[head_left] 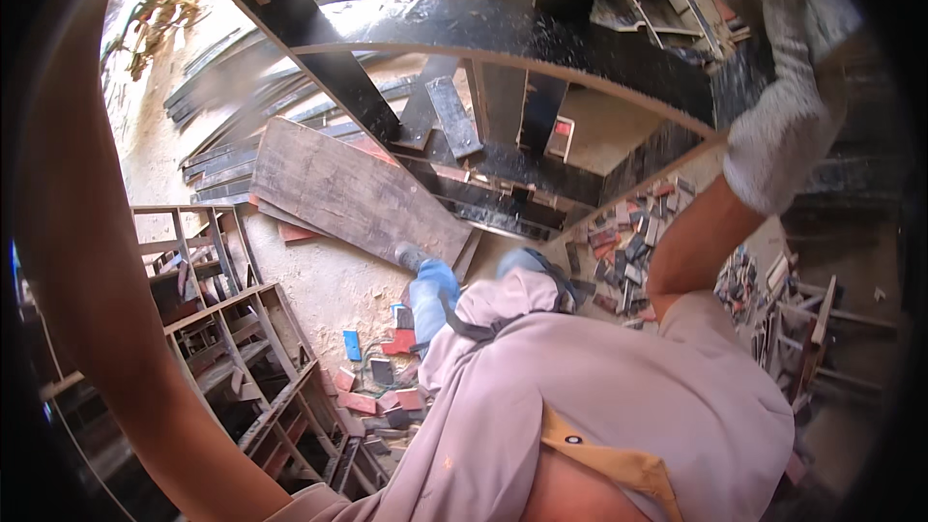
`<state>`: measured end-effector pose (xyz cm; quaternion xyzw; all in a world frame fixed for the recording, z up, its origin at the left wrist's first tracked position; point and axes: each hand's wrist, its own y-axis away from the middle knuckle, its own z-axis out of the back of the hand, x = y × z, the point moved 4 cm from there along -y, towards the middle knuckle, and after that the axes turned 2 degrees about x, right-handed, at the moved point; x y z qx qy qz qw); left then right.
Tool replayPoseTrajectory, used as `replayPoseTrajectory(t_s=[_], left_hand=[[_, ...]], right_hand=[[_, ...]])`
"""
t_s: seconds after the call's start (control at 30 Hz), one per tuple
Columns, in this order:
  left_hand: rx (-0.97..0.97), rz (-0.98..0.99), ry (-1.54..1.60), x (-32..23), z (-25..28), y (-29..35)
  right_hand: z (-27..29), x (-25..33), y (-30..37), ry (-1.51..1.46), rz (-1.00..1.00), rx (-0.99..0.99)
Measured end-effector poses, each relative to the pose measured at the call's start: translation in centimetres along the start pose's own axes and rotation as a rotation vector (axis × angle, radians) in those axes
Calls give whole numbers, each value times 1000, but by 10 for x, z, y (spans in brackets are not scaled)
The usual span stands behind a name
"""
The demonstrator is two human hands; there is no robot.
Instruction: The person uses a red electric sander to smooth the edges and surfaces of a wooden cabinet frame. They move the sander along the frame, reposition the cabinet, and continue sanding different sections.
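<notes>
My right hand (778, 126), in a pale knitted work glove, reaches up at the upper right, beside the corner of a large black wooden frame (619, 50). One gloved finger stretches upward; the others are blurred, so whether they grip anything is unclear. A smooth grey surface (833, 2) lies close to the fingertips. My bare left forearm (145, 367) rises along the left rim, and its hand is outside the picture. The frame's black boards cross before me, with a curved edge toward me. Below it, a worn brown plank (348, 184) lies slanted on the floor, near my feet.
Small red and black wood offcuts (623, 242) are heaped at right, and more (391, 396) lie by my feet. Slatted wooden frames (232, 348) stand at the lower left. Long black boards (222, 169) are stacked behind the plank. Another wooden frame (820, 338) stands at right.
</notes>
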<state>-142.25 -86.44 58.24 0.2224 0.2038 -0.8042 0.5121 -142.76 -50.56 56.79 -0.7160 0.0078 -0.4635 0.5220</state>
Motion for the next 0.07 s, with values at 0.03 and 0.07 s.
replayPoseTrajectory(t_s=[0.03, 0.07], left_hand=[[3, -6, 21, 16, 5, -5], [23, -11, 57, 31, 4, -8]], right_hand=[[-2, 6, 7, 487, 74, -95], [-3, 12, 19, 500, 202, -136]])
